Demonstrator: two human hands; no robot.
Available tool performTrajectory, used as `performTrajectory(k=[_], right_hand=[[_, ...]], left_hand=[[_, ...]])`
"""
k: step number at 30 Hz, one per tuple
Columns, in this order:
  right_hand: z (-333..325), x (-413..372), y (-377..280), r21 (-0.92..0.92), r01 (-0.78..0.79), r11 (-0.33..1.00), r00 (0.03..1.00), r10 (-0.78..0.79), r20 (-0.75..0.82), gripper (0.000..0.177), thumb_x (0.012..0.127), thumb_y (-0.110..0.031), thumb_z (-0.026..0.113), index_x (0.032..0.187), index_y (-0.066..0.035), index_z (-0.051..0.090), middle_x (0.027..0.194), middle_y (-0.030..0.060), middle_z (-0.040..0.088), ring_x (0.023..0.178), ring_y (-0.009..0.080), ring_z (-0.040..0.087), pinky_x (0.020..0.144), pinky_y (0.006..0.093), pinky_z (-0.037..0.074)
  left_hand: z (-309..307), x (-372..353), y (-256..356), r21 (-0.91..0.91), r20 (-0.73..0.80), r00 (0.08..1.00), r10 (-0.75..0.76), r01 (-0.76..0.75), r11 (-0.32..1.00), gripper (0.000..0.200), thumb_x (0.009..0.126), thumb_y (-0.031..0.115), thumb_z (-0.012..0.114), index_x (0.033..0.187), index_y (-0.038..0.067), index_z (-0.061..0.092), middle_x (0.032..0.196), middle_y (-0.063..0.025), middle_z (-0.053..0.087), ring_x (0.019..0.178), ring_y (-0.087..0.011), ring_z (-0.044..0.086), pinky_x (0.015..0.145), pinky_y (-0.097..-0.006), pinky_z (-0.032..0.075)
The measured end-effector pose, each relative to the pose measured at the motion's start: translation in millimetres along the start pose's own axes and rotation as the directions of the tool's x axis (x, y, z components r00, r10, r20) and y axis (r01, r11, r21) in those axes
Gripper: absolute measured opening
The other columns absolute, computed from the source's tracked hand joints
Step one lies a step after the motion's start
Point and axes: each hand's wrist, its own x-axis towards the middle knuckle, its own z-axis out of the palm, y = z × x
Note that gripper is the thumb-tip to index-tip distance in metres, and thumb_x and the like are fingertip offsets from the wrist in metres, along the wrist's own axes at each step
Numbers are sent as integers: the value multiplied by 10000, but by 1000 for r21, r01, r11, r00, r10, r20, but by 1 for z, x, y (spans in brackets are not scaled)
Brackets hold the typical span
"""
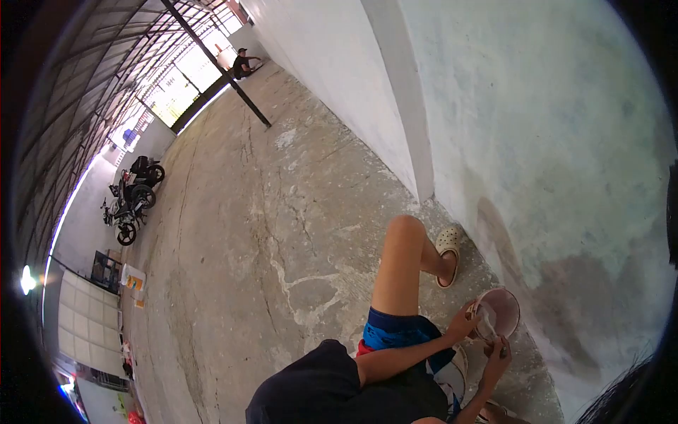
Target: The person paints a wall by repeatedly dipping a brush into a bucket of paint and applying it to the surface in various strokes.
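A small pinkish bucket [510, 302] stands close to the wall, its mouth turned up toward me, with whitish material inside. My left hand [462, 322] is closed on the near-left rim. At the lower rim, my right hand [498, 349] has its fingers curled together; I cannot tell what is in them. A pale streak inside the bucket lies between both hands. My bent knee [405, 240] and a cream clog [448, 249] are just above the bucket in the view.
The white wall [515, 141] rises on the right, with dark damp patches [575, 290] low down. Cracked concrete floor [233, 233] stretches left. Motorcycles [133, 194] and a white bucket [133, 277] stand along the far side. A post [226, 71] and another seated person [244, 65] are farther back.
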Motion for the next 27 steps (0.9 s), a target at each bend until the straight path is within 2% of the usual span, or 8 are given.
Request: performTrajectory(k=[3,5,7,9,14,18,23,27], right_hand=[[-5,2,2,58,54,997,997,-57,44,326,949,-225,554,1161,18,602,867,93,653,742,134,595,709,282,499],[-4,3,-4,17,62,998,998,-62,32,319,941,-216,575,1165,9,605,880,90,652,753,127,590,723,280,496],[-3,-5,-27,76,44,996,999,-44,3,313,934,-219,589,1151,4,615,889,94,660,775,133,606,719,280,495],[-14,-12,-35,-90,191,978,981,-193,-16,285,946,-196,569,1098,39,621,850,88,655,726,131,608,688,267,507],[-47,-33,-43,-14,216,976,964,-216,-155,308,943,-220,576,1114,32,619,827,108,662,716,139,630,681,278,523],[-63,-33,-35,272,88,958,970,-20,-244,383,943,-285,576,1148,37,601,838,135,679,725,173,654,710,297,530],[-48,-33,-27,230,93,969,980,-48,-194,376,936,-279,588,1162,21,574,839,130,669,706,159,645,668,277,524],[-61,-47,-29,243,65,968,995,-45,-85,502,915,-275,622,1288,21,463,865,130,661,730,157,641,667,282,523]], left_hand=[[5,6,-5,106,-94,987,130,-120,987,587,882,296,613,1400,109,410,744,-85,584,700,-185,559,655,-358,460],[1,18,-21,385,-100,993,60,-17,923,533,887,268,606,1359,71,458,873,-113,628,745,-214,573,694,-355,474],[1,25,-34,66,-141,978,155,-147,987,516,880,219,610,1339,29,470,962,-117,628,771,-191,585,708,-338,488],[0,18,-15,-24,-53,999,-7,6,1000,553,881,176,606,1374,10,419,1036,-120,620,794,-172,600,708,-323,501],[14,-4,29,-273,-2,1000,24,-24,962,532,911,82,513,1420,45,363,943,-99,618,690,-134,624,545,-277,531],[20,-4,22,-234,35,993,109,-98,967,535,912,58,481,1431,60,350,865,-77,605,635,-120,617,466,-265,519],[26,-25,49,-173,123,991,56,-34,984,540,918,90,472,1441,57,341,829,-69,606,657,-107,604,519,-258,511],[19,-18,38,-36,62,984,168,-166,985,537,917,106,482,1436,46,357,822,-56,600,665,-92,580,558,-246,484]])
